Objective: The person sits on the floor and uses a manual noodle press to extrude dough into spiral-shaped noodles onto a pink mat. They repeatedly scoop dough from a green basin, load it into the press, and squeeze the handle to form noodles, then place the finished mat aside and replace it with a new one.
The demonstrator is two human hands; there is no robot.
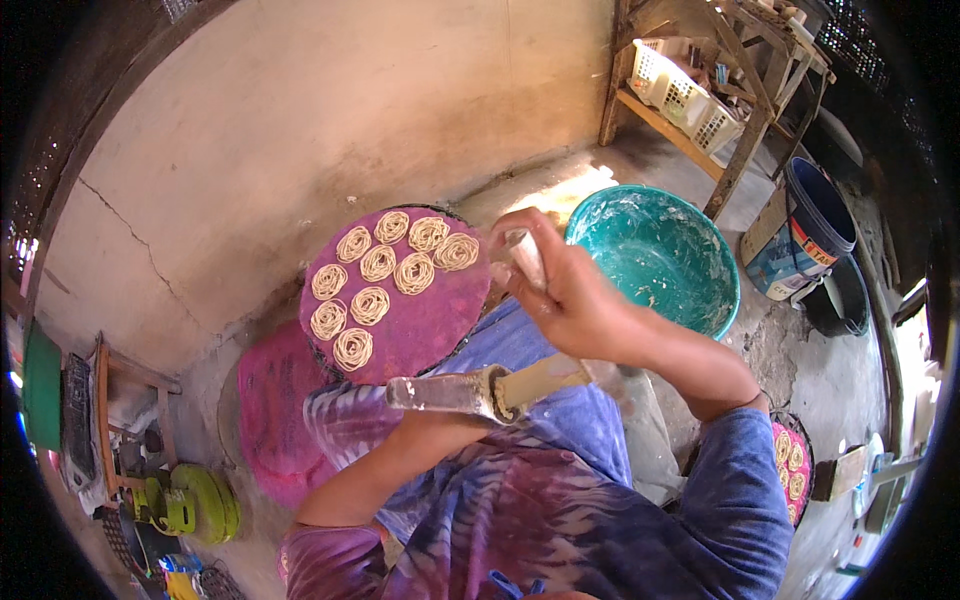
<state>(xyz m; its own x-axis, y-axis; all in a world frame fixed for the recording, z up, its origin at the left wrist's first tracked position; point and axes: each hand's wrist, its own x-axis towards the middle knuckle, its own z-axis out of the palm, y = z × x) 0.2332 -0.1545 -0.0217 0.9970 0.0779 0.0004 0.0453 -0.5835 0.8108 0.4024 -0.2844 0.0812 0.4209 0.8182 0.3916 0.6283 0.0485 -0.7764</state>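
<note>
My right hand (pixel 560 290) is closed around a pale, dough-smeared handle (pixel 526 258) of what looks like a hand-held noodle press. Below it, a pale plunger (pixel 545 382) meets the round mouth of the press barrel (pixel 497 392), whose other handle (pixel 430 393) sticks out to the left. My left forearm (pixel 400 465) reaches up to this barrel, which hides the left hand and its fingers. Just beyond, a round purple tray (pixel 425 325) carries several coiled nests of raw noodles (pixel 414 273). The nest nearest my right hand (pixel 457 251) lies at the tray's right edge.
A teal basin (pixel 655 255) with dough residue stands to the right. Behind it are a bucket (pixel 800 230) and a wooden shelf with a white basket (pixel 685 95). On the left are a pink stool (pixel 280 420) and a green gas cylinder (pixel 200 505). Another noodle tray (pixel 792 465) sits at lower right.
</note>
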